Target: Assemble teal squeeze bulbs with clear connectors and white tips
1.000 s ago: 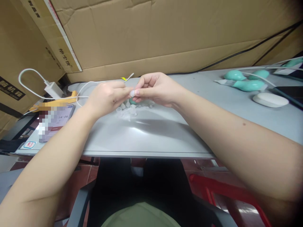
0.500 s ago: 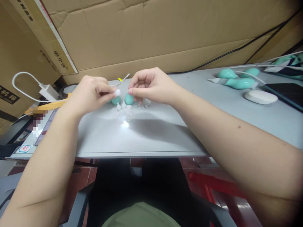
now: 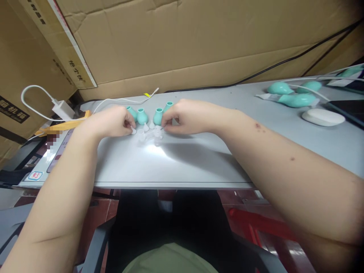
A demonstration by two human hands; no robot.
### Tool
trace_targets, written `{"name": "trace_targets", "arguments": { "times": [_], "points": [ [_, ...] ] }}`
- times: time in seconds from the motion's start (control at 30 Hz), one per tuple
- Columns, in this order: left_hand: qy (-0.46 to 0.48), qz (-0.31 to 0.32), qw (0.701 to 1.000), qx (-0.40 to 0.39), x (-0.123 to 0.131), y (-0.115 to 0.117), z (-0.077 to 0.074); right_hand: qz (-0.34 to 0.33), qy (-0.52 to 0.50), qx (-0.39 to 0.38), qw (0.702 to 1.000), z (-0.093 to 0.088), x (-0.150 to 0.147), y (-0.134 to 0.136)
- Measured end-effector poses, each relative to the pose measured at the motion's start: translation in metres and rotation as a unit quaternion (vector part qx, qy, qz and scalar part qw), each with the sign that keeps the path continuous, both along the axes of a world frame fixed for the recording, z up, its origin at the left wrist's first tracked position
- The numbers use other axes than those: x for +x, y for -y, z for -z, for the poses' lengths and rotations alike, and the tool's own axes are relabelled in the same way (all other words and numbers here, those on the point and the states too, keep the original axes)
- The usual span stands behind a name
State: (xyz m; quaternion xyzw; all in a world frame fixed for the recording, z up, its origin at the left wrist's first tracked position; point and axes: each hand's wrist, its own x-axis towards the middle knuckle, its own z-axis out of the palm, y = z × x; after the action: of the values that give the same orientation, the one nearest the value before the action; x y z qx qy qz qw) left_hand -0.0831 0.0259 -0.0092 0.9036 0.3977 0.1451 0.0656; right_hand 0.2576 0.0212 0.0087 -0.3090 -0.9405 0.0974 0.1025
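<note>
My left hand is closed in a pinch low over the table, with a small white plastic piece at its fingertips. Just beyond its fingers stand teal rubber bulbs, one of them a round-bellied bulb with an open neck. My right hand pinches down beside another teal bulb; what its fingertips hold, if anything, is too small to make out. A further teal bulb stands partly behind that hand. Between the hands lie small white cone-shaped tips and clear plastic parts.
Cardboard walls the back of the grey table. At left are a white charger plug with a cable, a yellow strip and a phone. More teal bulbs and a white oval object lie at right.
Both hands have moved down from the bulb tops to the table surface. The left hand's white piece came down too. More open bulb necks now show between the hands.
</note>
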Motion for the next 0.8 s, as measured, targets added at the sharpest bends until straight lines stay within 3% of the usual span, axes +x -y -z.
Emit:
{"name": "trace_targets", "arguments": {
  "times": [0.13, 0.23, 0.33, 0.43, 0.6, 0.8],
  "points": [
    [0.013, -0.022, 1.0, 0.01, 0.004, 0.009, -0.01, 0.017, 0.018, -0.007, 1.0, -0.003, -0.002, 0.003],
    [0.062, -0.053, 0.994, 0.078, 0.014, 0.023, -0.021, 0.023, 0.023, -0.004, 0.999, -0.004, -0.002, 0.003],
    [0.155, 0.015, 0.975, 0.16, 0.033, 0.034, -0.025, 0.013, 0.023, 0.012, 1.0, -0.002, -0.001, 0.002],
    [0.194, 0.091, 0.962, 0.167, 0.055, 0.04, -0.018, 0.006, 0.034, 0.011, 0.999, 0.002, -0.002, 0.001],
    [0.094, 0.09, 0.981, 0.144, 0.071, 0.042, -0.003, 0.022, 0.06, -0.01, 0.998, 0.002, -0.008, 0.005],
    [-0.002, 0.038, 0.996, 0.076, 0.073, 0.047, -0.008, 0.053, 0.117, -0.032, 0.991, -0.005, -0.014, 0.013]
  ]
}}
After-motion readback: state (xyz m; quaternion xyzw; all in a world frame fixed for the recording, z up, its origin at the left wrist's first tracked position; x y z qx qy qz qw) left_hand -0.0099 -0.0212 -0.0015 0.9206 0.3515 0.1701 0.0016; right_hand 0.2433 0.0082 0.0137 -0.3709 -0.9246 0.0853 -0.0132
